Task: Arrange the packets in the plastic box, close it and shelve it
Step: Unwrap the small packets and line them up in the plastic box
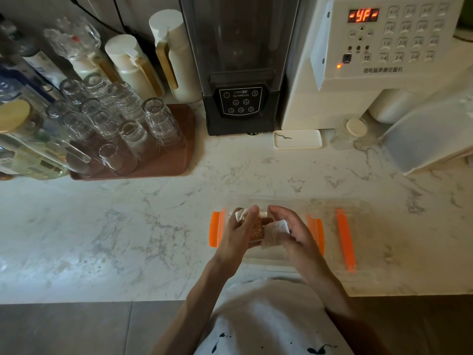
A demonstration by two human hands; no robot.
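- Clear plastic box (pixel 266 261) with orange latches on the marble tabletop (pixel 128 226), close to the front edge and right of centre, open at the top.
- Clear lid (pixel 361 226) flat on the tabletop just to the right of the box, up against its right side, with 1 orange latch along it.
- Left grip (pixel 236 235) above the box, fingers curled round a brown dotted packet (pixel 257 230), thumb laid over the packet's white top edge.
- Right grip (pixel 294 233) just beside the left, also above the box, pinching a pale packet (pixel 276 231) between thumb and fingers.
- The 2 packets touching, pale one overlapping the right side of the brown one.
- Inside of the box mostly hidden under both grips; contents impossible to tell.
- Brown tray (pixel 169 162) at the back left, loaded with upturned clear glasses (pixel 158 121).
- Bottles (pixel 28 155) crowded at the far left edge, beside the tray.
- 3 white jugs (pixel 179 60) with wooden handles behind the tray, against the wall.
- Black blender (pixel 240 103) at the back centre, touch panel facing forward.
- White dispensing machine (pixel 384 73) to the right of the blender, red display lit.
- Small white dish (pixel 298 140) on the tabletop in front of both machines.
- Frosted plastic container (pixel 430 139) at the far right, tilted.
- White shirt (pixel 268 321) with dark blots at the bottom, between both forearms.
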